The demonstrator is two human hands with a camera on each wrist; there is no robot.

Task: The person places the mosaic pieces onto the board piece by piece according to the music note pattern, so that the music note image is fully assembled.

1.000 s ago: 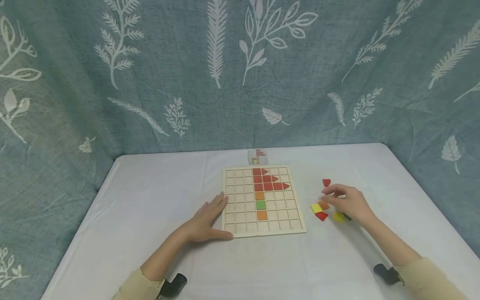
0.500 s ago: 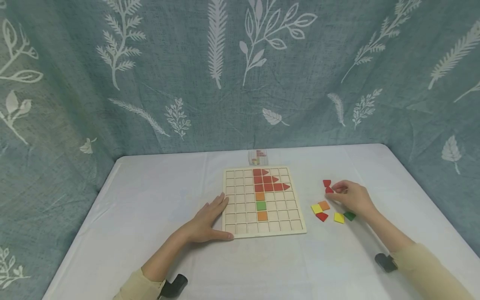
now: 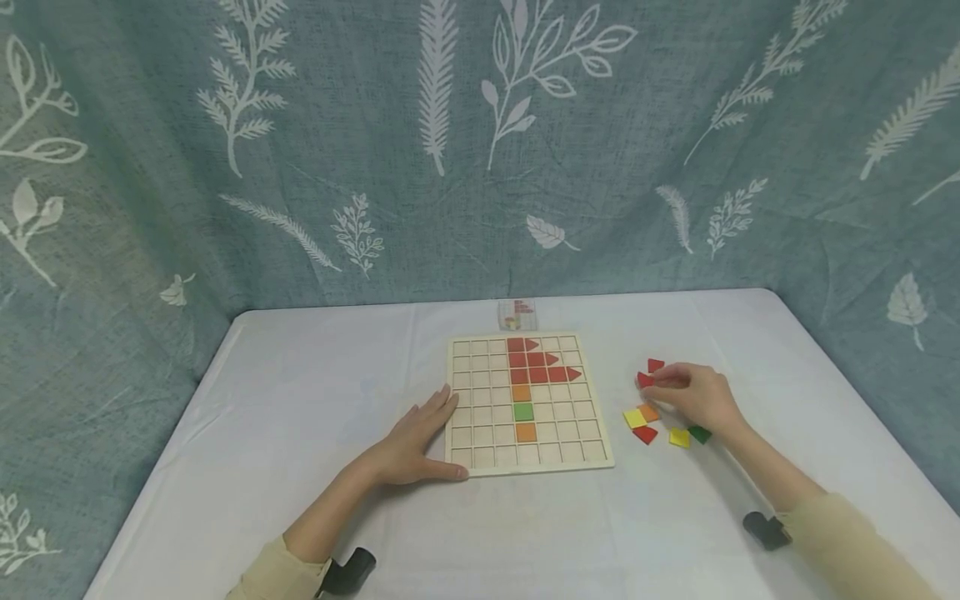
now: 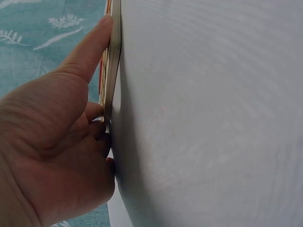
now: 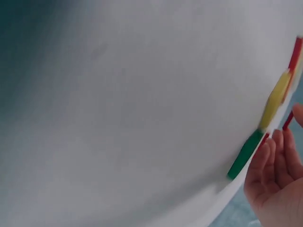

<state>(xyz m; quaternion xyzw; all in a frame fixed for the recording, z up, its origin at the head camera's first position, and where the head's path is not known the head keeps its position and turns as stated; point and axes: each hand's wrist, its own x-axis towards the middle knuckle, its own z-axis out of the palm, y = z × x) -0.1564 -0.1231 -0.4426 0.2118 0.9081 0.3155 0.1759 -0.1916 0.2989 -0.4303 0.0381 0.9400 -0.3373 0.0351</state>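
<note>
A wooden grid board point(image 3: 480, 435) lies mid-table with red tiles point(image 3: 537, 374), orange tiles point(image 3: 526, 432) and a green tile point(image 3: 522, 412) in its cells. My left hand point(image 3: 408, 444) rests along the board's left side, fingers extended and thumb at the near left corner. To the board's right, my right hand point(image 3: 701, 400) pinches a small red tile point(image 3: 643, 380) between thumb and fingers; the same red tile point(image 5: 288, 121) shows edge-on in the right wrist view. Just behind it lies another red tile point(image 3: 656, 365).
Nearer me lie loose tiles: yellow point(image 3: 634, 419), orange point(image 3: 648, 412), red point(image 3: 645, 435), a second yellow one point(image 3: 679, 438) and dark green point(image 3: 701, 434). A small pattern card point(image 3: 517, 315) sits behind the board. A patterned curtain point(image 3: 465, 217) hangs beyond the white table.
My right hand first rose away from me, a red tile coming into view at its fingertips, then shifted slightly left as the tile turned. The left hand has stayed in place.
</note>
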